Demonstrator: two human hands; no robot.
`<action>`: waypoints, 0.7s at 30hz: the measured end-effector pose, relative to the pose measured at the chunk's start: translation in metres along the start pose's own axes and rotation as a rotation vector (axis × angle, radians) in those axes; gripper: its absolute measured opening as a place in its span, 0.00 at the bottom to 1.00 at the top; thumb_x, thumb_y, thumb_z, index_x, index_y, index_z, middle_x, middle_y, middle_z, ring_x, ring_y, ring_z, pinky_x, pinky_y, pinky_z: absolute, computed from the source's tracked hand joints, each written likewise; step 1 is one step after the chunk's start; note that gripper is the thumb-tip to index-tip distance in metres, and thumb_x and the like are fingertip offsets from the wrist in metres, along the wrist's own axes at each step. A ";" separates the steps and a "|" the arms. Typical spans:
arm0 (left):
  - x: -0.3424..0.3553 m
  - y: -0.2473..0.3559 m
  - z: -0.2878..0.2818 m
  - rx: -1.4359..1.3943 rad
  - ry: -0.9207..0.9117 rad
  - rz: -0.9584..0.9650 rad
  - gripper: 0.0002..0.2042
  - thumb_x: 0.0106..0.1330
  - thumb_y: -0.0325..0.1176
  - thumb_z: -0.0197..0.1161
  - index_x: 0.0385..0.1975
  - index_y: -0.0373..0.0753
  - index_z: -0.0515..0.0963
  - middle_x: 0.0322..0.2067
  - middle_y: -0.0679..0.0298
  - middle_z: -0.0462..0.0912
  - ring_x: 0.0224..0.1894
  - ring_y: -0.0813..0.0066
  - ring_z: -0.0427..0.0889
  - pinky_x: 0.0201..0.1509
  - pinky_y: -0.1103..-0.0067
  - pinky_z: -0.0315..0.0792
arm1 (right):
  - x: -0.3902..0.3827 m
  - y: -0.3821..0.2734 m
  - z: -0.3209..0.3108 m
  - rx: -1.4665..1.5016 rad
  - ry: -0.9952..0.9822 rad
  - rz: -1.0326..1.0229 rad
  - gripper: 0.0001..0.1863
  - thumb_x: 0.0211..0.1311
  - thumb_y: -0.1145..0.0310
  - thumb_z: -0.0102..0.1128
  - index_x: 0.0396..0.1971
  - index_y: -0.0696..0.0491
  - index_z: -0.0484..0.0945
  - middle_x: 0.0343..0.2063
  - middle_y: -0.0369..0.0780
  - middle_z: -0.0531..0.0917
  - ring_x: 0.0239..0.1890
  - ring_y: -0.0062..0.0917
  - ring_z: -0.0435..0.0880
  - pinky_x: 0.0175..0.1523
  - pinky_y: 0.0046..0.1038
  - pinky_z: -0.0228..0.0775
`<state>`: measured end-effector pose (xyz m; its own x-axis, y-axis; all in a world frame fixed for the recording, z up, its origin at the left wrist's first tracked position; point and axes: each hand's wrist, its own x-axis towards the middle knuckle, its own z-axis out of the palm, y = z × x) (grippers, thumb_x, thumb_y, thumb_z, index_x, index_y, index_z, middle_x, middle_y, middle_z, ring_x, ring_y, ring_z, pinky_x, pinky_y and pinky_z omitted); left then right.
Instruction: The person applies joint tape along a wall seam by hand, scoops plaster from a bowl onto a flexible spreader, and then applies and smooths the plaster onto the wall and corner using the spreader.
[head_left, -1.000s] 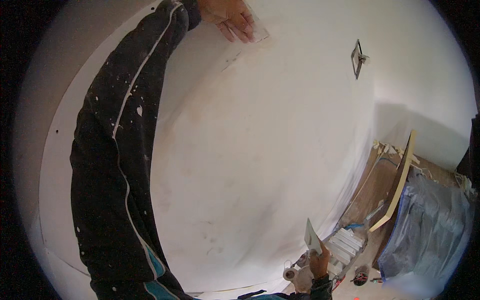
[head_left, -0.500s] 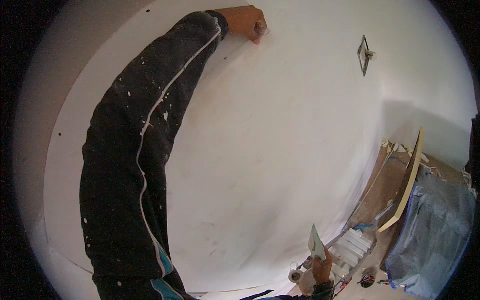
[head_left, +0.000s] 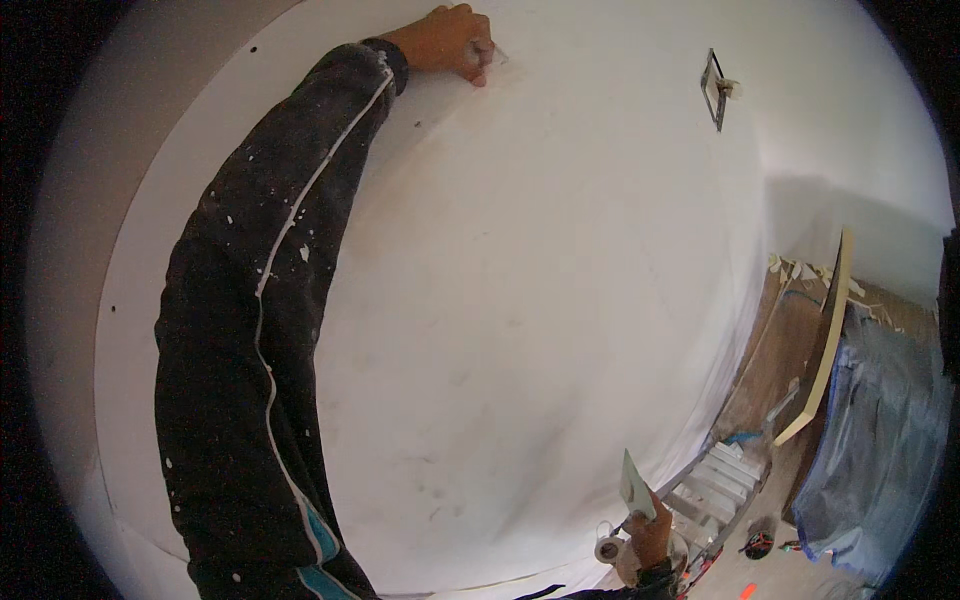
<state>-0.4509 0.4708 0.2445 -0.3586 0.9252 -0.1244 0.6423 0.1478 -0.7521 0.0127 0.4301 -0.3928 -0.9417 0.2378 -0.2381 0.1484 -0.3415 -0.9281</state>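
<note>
My left arm, in a dark paint-flecked sleeve [head_left: 240, 280], stretches up across the white wall panel [head_left: 520, 300]. At its far end my left hand [head_left: 445, 42] is closed against the panel, fingers curled together. A small pale bit [head_left: 503, 56] shows by its fingertips, too faint to name. Low at the right, my right hand [head_left: 650, 535] grips a flat pale-green filling blade [head_left: 634, 487], its pointed corner up; the grip end is hidden by the fingers. Just left of this hand is a whitish roll [head_left: 607, 549], perhaps tape, its hold or support unclear.
A dark-framed wall opening [head_left: 713, 90] with a pale piece sticking out lies at upper right. Below stand a metal stepladder [head_left: 720, 480], a yellow-edged board [head_left: 825, 350] leaning upright, and bluish plastic sheeting [head_left: 870, 450]. A black-and-red round thing [head_left: 758, 544] lies on the floor.
The whole view has shifted, so the wall and my left hand sit further left. My left hand stays closed at the panel. The blade remains in my right hand; an orange object now shows below.
</note>
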 end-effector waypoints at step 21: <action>0.018 -0.018 0.019 0.391 0.143 -0.316 0.49 0.39 0.63 0.80 0.66 0.61 0.65 0.73 0.45 0.52 0.75 0.29 0.44 0.72 0.37 0.46 | 0.019 0.030 0.003 -0.070 0.027 -0.025 0.35 0.47 0.84 0.46 0.60 0.53 0.78 0.47 0.50 0.86 0.48 0.37 0.87 0.55 0.34 0.76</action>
<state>-0.4822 0.4781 0.2437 -0.3802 0.8991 0.2170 0.2074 0.3115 -0.9274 -0.0015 0.4211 -0.4243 -0.9371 0.2697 -0.2216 0.1470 -0.2709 -0.9513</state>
